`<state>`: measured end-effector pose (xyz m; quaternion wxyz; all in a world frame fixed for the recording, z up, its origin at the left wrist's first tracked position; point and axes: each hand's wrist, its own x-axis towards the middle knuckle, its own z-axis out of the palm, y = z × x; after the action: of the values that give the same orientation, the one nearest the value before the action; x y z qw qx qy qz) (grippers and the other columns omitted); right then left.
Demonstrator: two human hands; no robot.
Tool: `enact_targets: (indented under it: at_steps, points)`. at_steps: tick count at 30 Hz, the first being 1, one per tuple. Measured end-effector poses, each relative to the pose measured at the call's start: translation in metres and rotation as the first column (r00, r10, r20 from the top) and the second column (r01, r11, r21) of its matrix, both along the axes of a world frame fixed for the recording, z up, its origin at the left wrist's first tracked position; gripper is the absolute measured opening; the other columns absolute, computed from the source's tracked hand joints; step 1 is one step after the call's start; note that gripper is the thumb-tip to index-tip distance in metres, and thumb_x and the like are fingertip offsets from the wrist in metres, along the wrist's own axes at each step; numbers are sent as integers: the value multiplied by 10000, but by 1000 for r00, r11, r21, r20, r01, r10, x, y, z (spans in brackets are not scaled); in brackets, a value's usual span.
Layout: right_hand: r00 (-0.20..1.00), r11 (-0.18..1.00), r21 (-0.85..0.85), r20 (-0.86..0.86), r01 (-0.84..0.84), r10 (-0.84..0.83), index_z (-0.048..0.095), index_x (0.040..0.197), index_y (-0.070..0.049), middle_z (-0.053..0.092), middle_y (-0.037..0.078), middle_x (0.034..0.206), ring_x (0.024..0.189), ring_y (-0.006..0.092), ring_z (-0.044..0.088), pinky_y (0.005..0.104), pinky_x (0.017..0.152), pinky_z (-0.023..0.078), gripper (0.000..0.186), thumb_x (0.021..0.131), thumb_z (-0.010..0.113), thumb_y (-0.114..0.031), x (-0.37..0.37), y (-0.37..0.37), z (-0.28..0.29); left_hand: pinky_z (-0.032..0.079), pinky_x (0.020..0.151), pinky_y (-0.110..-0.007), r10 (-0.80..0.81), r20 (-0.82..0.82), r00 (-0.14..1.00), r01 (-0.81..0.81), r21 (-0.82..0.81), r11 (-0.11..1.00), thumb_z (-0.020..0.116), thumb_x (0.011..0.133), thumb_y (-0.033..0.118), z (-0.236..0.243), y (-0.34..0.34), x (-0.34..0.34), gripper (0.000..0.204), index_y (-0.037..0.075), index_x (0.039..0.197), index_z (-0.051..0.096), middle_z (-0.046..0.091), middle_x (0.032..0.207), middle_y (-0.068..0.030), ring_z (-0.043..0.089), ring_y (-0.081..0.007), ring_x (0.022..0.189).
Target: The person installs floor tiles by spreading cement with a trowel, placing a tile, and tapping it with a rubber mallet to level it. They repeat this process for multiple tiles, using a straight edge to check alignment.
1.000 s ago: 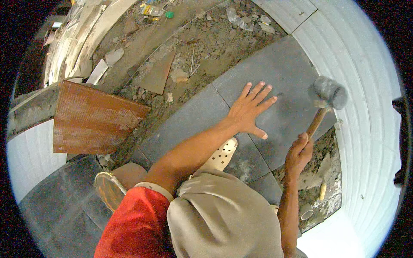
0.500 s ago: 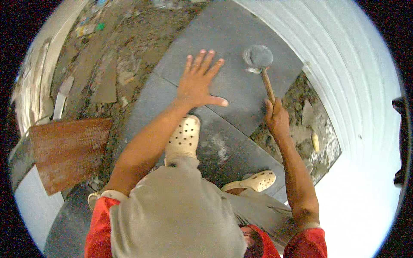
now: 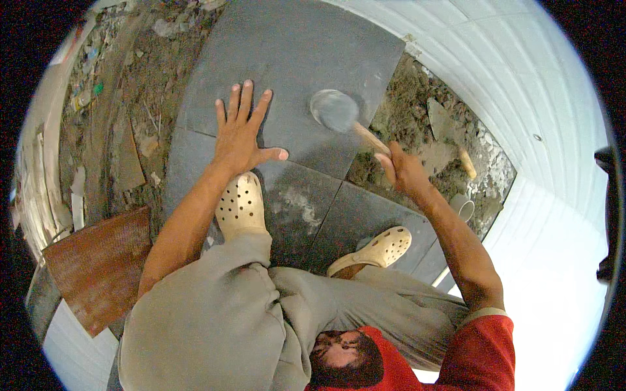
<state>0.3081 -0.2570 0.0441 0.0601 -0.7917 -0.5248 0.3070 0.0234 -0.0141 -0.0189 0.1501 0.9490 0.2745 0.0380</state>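
Trousers (image 3: 208, 319): grey-beige, filling the lower middle of the frame, knees bent.
Sleeve (image 3: 482, 345): red with a pale cuff, at the lower right, on the right upper arm.
Board (image 3: 101, 267): brown, ribbed across its face, tilted at the lower left of the frame.
Shoes: cream clogs with round holes, one (image 3: 241, 202) left of centre just below the left wrist, the other (image 3: 381, 249) right of centre and pointing right.
Smaller tiles (image 3: 358, 208): dark grey, around the shoes in the middle of the frame, with a whitish smear on one.
Right hand (image 3: 405, 168): right of centre, fingers closed around the wooden handle of the mallet, well apart from the left hand.
Left hand (image 3: 240, 140): left of centre, palm down, fingers spread, laid mostly on the large tile and holding nothing.
Mallet (image 3: 336, 109): grey head, blurred, above the middle of the frame over the large tile; whether it touches, I cannot tell.
Large tile (image 3: 293, 52): dark grey, flat, across the upper middle.
Soil patch (image 3: 404, 98): right of the large tile, bearing a short yellowish handle (image 3: 467, 164).
Soil strip (image 3: 163, 78): rough, littered with debris, at the upper left.
Wall (image 3: 521, 98): white, ribbed, curving down the upper right.
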Motion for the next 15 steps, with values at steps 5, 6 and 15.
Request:
enact_targets:
  at_steps: [5, 6, 15]
  points:
    - [998, 964, 264, -54, 44, -31, 504, 1002, -42, 620, 245, 692, 645, 509, 617, 563, 556, 482, 381, 1016, 572, -417, 4, -5, 1, 67, 1180, -704, 13, -1, 1000, -13, -8, 1000, 702, 579, 848, 4, -2, 0, 1314, 181, 1619, 256, 102, 1684, -217, 40, -439, 1553]
    - [997, 933, 358, -73, 30, -4, 505, 1002, -42, 619, 247, 688, 640, 509, 616, 562, 552, 483, 388, 1015, 574, -423, 3, -7, 1, 71, 1179, -706, 13, -3, 1000, -13, -11, 1000, 696, 579, 855, 4, -4, -1, 1314, 180, 1618, 259, 107, 1683, -218, 43, -439, 1553]
    - [990, 970, 219, -105, 110, -89, 502, 1001, -47, 604, 250, 699, 623, 508, 601, 562, 543, 468, 356, 1013, 588, -392, 8, -19, -3, 74, 1170, -716, -10, 34, 999, 10, 22, 1000, 705, 580, 854, -1, 0, 2, 1338, 173, 1628, 225, 83, 1692, -208, 43, -452, 1551]
